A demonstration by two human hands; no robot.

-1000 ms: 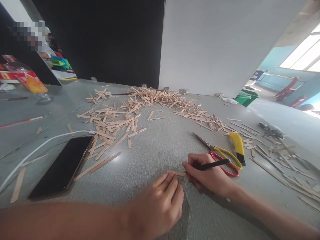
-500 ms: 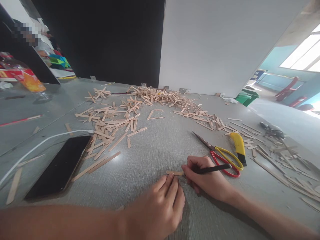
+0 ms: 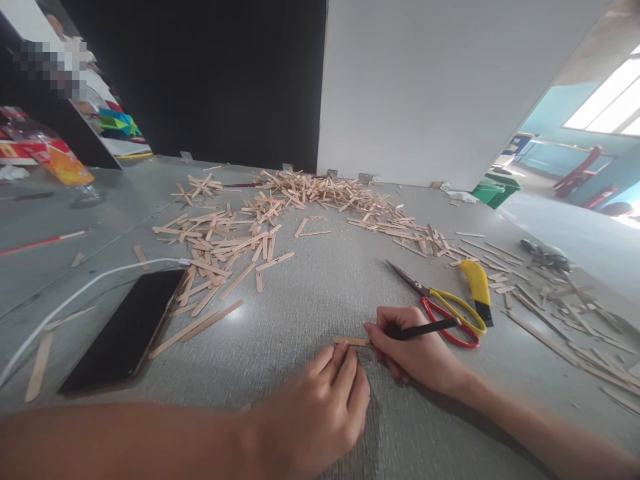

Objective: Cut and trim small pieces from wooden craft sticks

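My left hand lies low in the middle, with its fingertips pressing a short wooden craft stick against the grey table. My right hand is closed around a black pen, whose back end points right. The pen's tip is hidden by my fingers, close to the right end of the stick. Just beyond my right hand lie scissors with one red and one yellow handle. Beside them is a yellow-handled tool with a black end.
A heap of craft sticks spreads along the back panels. More sticks lie at the left, beside a dark phone with a white cable. Thin wood strips litter the right side. A bottle lies far left.
The view has tilted slightly. Both hands stay nearly in place, the left on the craft stick and the right around the pen.
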